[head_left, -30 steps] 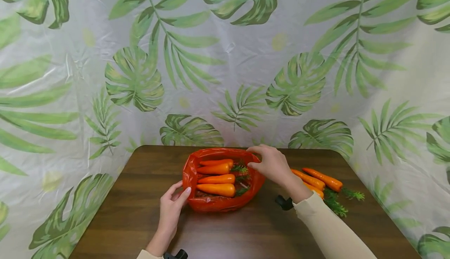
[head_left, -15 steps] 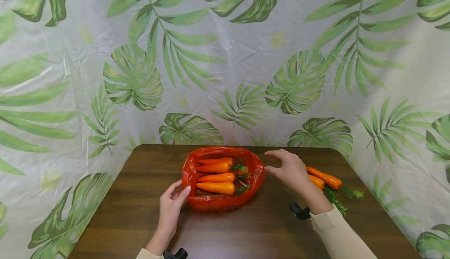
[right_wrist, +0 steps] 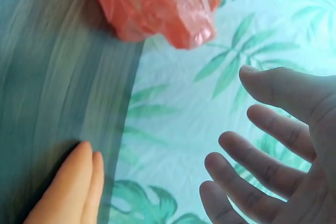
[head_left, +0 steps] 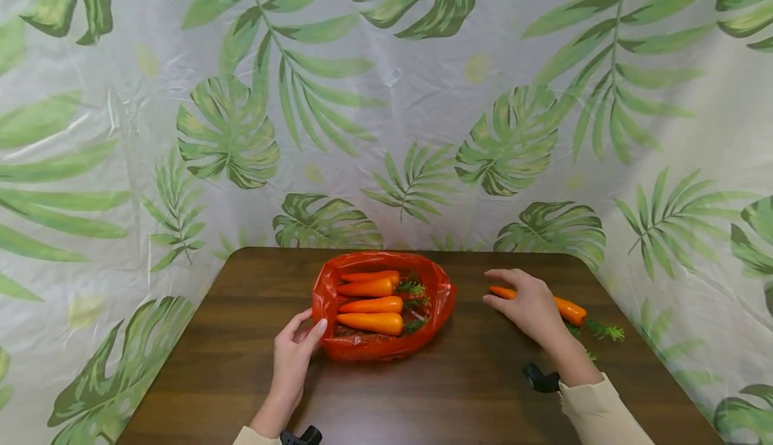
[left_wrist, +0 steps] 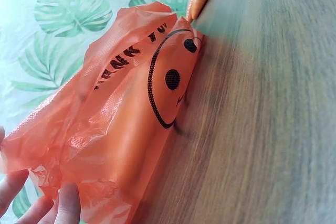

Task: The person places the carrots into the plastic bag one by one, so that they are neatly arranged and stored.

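Note:
A red plastic bag (head_left: 386, 351) lies on its base with its mouth spread wide. Several orange carrots (head_left: 370, 305) with green tops rest inside it, side by side. At the bag's left edge, my left hand (head_left: 292, 351) holds the plastic between thumb and fingers. The left wrist view shows the bag's printed side (left_wrist: 173, 80), with these fingers (left_wrist: 68, 203) at its edge. My right hand (head_left: 525, 304) hovers right of the bag, fingers spread and holding nothing. Beyond and below it lie loose carrots (head_left: 570, 311), partly hidden by the hand; two tips (right_wrist: 73, 187) show in the right wrist view.
The dark wooden table (head_left: 241, 337) carries everything. Behind it hangs a pale leaf-patterned sheet (head_left: 423, 116), close to the table's far edge. Green carrot tops (head_left: 606, 329) reach toward the table's right edge. Each wrist bears a black camera mount (head_left: 540, 379).
My right hand has let go of the bag's right rim and moved right, over the loose carrots. The left hand and the bag have stayed nearly still.

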Action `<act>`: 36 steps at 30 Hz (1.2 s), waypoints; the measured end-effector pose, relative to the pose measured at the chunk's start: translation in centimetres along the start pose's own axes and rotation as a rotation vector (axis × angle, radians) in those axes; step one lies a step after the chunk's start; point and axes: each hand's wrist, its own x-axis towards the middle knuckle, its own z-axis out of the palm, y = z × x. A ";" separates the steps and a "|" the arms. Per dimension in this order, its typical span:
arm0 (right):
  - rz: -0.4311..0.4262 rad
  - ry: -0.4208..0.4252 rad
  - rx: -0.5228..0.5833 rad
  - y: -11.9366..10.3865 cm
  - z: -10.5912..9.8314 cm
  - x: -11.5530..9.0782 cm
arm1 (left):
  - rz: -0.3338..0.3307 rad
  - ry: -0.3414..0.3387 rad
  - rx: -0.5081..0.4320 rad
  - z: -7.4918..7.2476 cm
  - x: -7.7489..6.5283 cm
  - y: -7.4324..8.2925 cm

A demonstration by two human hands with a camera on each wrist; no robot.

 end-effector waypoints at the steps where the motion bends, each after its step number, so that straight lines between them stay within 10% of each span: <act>1: 0.011 0.003 0.001 0.3 -0.1 -0.2 | 0.000 0.000 0.005 0.0 0.0 0.0; 12: 0.158 -0.028 0.021 3.3 -0.7 -2.6 | 0.005 -0.005 0.011 -0.1 0.0 -0.2; 36: 0.182 0.092 0.070 8.8 1.7 -5.4 | 0.017 0.011 0.018 -0.1 0.1 0.0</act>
